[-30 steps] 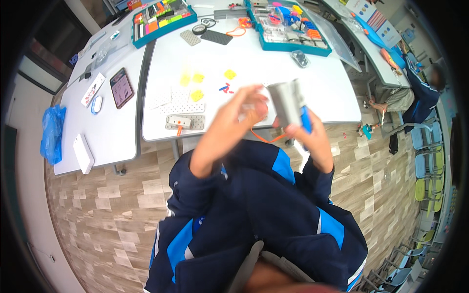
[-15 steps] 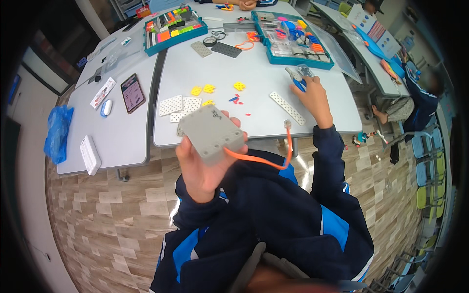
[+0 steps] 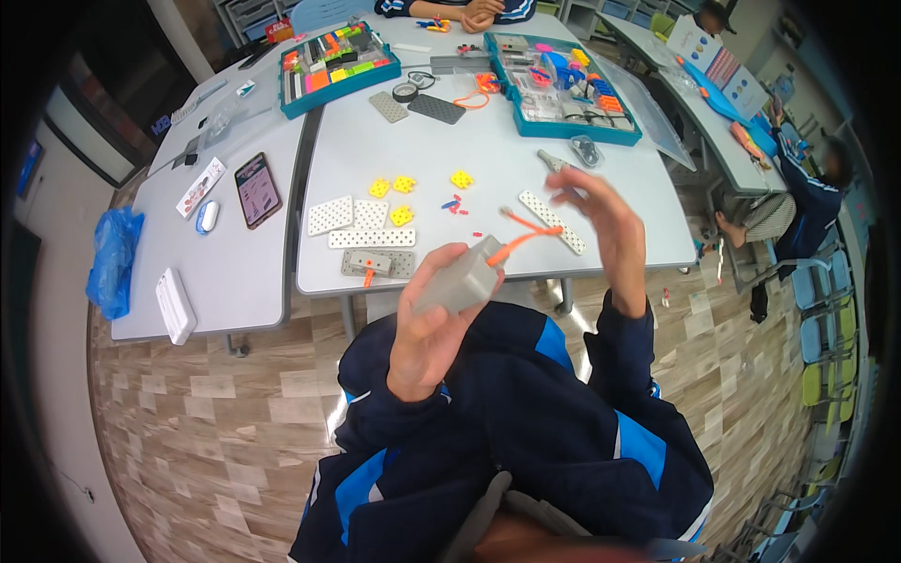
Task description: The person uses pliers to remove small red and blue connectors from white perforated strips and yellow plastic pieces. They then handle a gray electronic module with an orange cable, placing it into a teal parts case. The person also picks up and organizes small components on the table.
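Gripping grey block (image 3: 457,284) in left hand (image 3: 427,328) | right hand (image 3: 601,211) spread, blurred | orange cable (image 3: 527,234) end unclear

phone (image 3: 257,190) on grey table (image 3: 235,272), blue bag (image 3: 113,260), 2 teal parts trays (image 3: 333,58), yellow blocks (image 3: 402,215), white perforated plates (image 3: 330,216)

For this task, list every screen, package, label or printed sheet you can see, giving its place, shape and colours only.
Smartphone: left table, dark rectangle, lit pinkish screen.
Printed strip: left of the smartphone, white with red marks.
Blue bag: left table edge, crumpled plastic.
Printed sheet: far right table, white with blue circles.
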Demonstrator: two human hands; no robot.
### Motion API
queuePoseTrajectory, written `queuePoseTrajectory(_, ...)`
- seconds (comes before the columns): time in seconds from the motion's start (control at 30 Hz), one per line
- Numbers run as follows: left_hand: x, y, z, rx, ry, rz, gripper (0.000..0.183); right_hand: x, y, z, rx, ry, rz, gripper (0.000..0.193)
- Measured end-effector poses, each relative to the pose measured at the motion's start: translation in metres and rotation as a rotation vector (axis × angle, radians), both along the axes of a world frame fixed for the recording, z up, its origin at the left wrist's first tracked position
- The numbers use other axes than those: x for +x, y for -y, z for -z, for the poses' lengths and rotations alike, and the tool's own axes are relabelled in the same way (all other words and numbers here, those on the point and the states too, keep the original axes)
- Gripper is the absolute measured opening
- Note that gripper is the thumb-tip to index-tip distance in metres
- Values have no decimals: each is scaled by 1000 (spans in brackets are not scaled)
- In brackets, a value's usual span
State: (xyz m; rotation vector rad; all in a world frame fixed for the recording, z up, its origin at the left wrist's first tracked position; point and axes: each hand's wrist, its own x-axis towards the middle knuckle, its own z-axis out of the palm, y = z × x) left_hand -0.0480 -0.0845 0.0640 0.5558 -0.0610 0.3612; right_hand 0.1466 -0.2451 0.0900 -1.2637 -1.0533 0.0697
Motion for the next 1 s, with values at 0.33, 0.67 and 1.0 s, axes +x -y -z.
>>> queuePoseTrajectory(0.33, 2, 20, 9, 425, -36, -140, 81, -97, -22, -4, -174, 514, 389, 40)
queuePoseTrajectory(0.67, 18, 12, -20, 409, 55, -379, 74, -122, -37, 13, -205, 394, 109, 58)
queuePoseTrajectory(1.0, 48, -23, -12, -202, 302, 120, 55, -114, -20, 25, -221, 509, 193, 28)
